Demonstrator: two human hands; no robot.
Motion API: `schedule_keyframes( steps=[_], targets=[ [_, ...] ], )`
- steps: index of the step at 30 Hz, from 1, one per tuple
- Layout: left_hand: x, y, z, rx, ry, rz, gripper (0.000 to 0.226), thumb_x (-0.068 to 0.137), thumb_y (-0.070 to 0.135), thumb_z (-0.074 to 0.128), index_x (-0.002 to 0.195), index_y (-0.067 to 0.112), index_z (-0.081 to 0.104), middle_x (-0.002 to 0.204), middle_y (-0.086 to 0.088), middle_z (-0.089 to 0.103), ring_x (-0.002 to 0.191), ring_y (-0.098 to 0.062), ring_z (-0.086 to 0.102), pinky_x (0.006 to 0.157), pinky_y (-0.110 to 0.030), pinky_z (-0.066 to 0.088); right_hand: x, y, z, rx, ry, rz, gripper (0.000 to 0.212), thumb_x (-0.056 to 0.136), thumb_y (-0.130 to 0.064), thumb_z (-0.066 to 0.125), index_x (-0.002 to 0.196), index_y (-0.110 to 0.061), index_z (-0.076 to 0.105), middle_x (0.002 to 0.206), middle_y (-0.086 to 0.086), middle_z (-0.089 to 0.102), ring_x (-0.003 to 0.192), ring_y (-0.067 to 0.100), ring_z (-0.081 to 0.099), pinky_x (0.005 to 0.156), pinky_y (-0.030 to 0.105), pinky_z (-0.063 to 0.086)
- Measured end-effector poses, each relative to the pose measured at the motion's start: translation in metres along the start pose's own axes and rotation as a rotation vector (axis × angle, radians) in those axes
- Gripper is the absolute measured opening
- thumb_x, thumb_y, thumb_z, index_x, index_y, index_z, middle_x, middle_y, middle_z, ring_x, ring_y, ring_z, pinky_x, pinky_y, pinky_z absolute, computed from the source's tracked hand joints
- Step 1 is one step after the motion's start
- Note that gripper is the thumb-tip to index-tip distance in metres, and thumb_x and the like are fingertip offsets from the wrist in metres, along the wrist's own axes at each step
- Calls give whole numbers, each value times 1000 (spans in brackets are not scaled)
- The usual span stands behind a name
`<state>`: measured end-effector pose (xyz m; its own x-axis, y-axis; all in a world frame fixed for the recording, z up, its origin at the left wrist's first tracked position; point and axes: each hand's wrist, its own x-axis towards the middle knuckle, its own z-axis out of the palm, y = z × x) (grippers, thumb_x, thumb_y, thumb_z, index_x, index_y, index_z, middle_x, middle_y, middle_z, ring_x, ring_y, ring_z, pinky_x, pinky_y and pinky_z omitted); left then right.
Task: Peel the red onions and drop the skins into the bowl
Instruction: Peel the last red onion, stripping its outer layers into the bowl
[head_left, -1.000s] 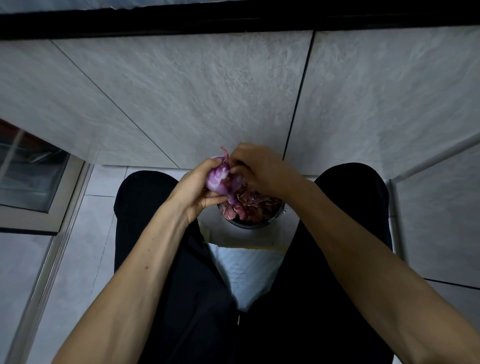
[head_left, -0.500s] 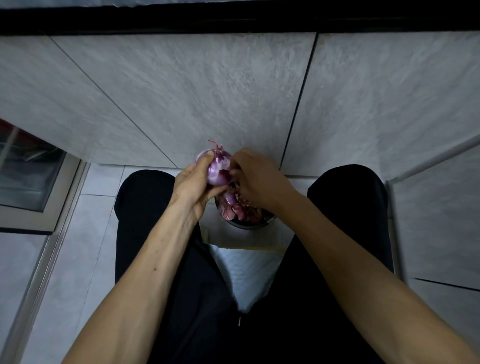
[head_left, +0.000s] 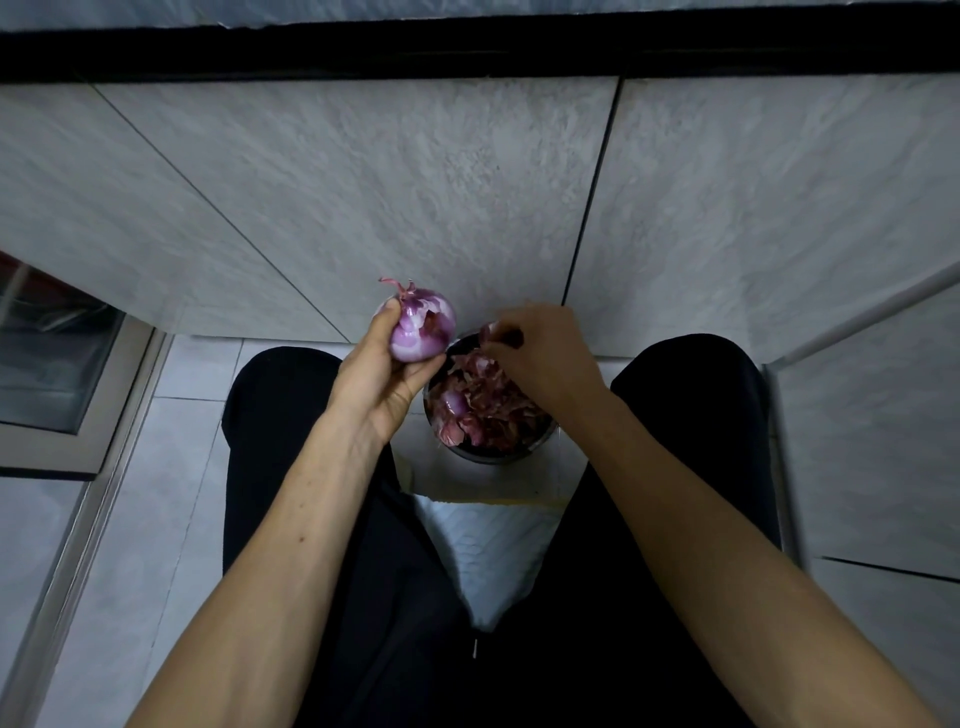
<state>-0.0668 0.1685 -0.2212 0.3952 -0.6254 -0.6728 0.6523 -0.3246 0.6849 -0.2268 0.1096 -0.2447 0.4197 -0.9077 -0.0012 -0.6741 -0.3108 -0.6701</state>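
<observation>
My left hand (head_left: 382, 376) grips a partly peeled red onion (head_left: 422, 326), pale purple with a dry stem tuft on top, held up left of the bowl. My right hand (head_left: 545, 358) hovers over the bowl and pinches a piece of red skin (head_left: 493, 332) in its fingertips. The dark round bowl (head_left: 493, 453) sits on the floor between my knees, filled with several reddish skins and a small purple onion piece (head_left: 453, 402).
A white sheet (head_left: 488, 540) lies on the floor under the bowl, between my black-trousered legs. Grey tiled wall rises just beyond the bowl. A framed glass panel (head_left: 57, 364) stands at the left.
The hands have come apart: my right hand pulled a piece of skin off the onion and moved right over the bowl, while my left hand shifted the onion left and up.
</observation>
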Motion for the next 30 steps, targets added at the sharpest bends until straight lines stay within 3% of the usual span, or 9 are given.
schedule_keyframes(
  steps=[3,6,11,17,20,24,28,30],
  targets=[
    [1,-2,-1,20,-7,-8,28,96,31,66,116,10,67,96,-6,74,70,-13,76,63,-29,62,4,3,6,-1,-24,47,13,79,-21,73,75,-11,66,76,0,59,77,18,57,71,30,43],
    [2,-3,-3,33,-11,-12,21,96,31,67,107,13,68,93,-5,75,73,-13,76,63,-29,61,8,6,11,-21,-48,44,12,84,-18,68,81,-6,70,82,7,66,80,20,58,69,26,35],
    [2,-4,-5,47,-16,-7,18,96,29,67,105,15,66,96,-5,75,79,-16,76,64,-30,62,8,9,14,-20,-55,24,18,91,-10,57,85,-1,71,84,12,69,78,24,60,69,28,39],
    [1,-5,-6,104,-13,-4,38,91,33,73,120,9,66,107,-11,76,90,-21,76,73,-34,63,0,-5,0,121,77,-115,11,84,-19,70,91,-10,73,83,0,65,71,13,58,71,30,50],
    [-1,-6,-6,143,-33,-4,36,90,34,74,116,11,67,93,-7,79,82,-18,77,67,-30,62,-6,-15,-5,191,-8,-207,27,85,-26,71,109,-15,71,92,-3,60,73,5,55,72,18,44],
    [-4,-7,-4,176,-79,-9,35,91,35,73,116,10,68,96,-7,79,80,-16,76,64,-27,61,-4,-13,2,143,-85,-225,31,83,-23,72,113,-18,70,100,3,60,89,15,56,81,28,45],
    [-5,-8,-4,184,-81,-6,31,90,33,74,111,11,68,96,-9,79,82,-19,76,64,-28,61,-1,-12,4,137,-83,-200,33,84,-23,70,117,-18,67,100,4,60,89,14,54,80,28,42],
    [-5,-8,-4,187,-78,-3,29,90,33,74,110,12,68,96,-9,79,81,-19,76,64,-29,62,-1,-11,6,123,-86,-218,26,84,-22,70,110,-17,69,98,3,60,88,15,56,79,28,44]
  ],
)
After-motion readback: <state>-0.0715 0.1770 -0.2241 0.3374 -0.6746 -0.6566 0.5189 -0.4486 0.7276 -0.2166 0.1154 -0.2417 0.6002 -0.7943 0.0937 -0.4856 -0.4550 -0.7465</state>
